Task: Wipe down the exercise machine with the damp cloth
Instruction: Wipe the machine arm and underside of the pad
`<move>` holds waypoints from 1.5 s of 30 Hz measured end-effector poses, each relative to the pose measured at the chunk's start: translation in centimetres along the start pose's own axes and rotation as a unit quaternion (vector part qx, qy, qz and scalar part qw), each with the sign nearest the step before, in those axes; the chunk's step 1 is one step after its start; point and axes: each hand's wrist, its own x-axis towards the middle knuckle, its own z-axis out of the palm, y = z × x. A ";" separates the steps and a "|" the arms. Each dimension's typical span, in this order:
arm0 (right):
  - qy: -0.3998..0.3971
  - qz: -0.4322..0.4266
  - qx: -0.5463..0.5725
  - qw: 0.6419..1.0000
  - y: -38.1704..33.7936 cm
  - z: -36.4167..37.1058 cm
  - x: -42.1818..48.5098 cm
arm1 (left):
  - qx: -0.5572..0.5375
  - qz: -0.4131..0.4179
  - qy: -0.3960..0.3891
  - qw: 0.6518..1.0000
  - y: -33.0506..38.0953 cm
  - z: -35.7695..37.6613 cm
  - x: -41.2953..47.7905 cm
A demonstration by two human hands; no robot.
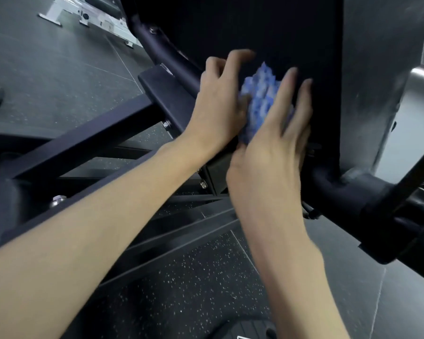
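A blue-and-white checked cloth (261, 99) lies bunched against the black pad (267, 33) of the exercise machine. My left hand (217, 101) touches the cloth's left side, its fingers spread and slightly bent over the pad's left edge. My right hand (277, 140) presses flat on the cloth with straight fingers pointing up the pad. Both hands are motion-blurred. The lower part of the cloth is hidden under my right palm.
The machine's black steel frame bars (88, 140) run to the left and below the pad. A padded roller and black tube (367, 199) stick out at the right. A metal panel (382, 81) stands behind. Speckled rubber flooring (181, 277) lies underneath; white equipment stands far left.
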 end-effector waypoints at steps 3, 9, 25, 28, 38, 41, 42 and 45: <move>0.034 -0.015 0.124 0.992 -0.8 -0.6 -3.4 | -0.013 0.058 -0.003 0.998 0.5 0.0 -1.0; 0.172 -0.057 0.132 0.975 0.7 -2.9 -5.0 | -0.140 -0.015 -0.158 0.977 3.3 0.7 -3.8; 0.392 -0.002 0.063 0.918 2.2 -6.4 -6.5 | -0.085 0.007 -0.066 0.994 3.4 1.8 -6.3; 0.341 0.099 0.011 0.935 2.7 -6.5 -6.6 | -0.081 0.033 -0.062 0.994 3.6 1.6 -6.8; 0.128 -0.075 0.015 0.989 1.1 -2.0 -6.8 | 0.021 0.066 -0.085 0.994 1.4 0.9 -2.8; 0.087 -0.054 -0.127 0.987 2.1 0.6 -5.1 | 0.036 0.047 -0.045 0.997 0.0 -0.7 -1.2; 0.079 -0.057 -0.170 0.981 2.3 1.2 -4.4 | 0.022 0.023 -0.012 0.999 -0.4 -1.3 -0.6; 0.084 -0.070 -0.268 0.957 2.9 3.6 -1.5 | -0.068 -0.101 0.049 0.991 -0.8 -2.4 1.8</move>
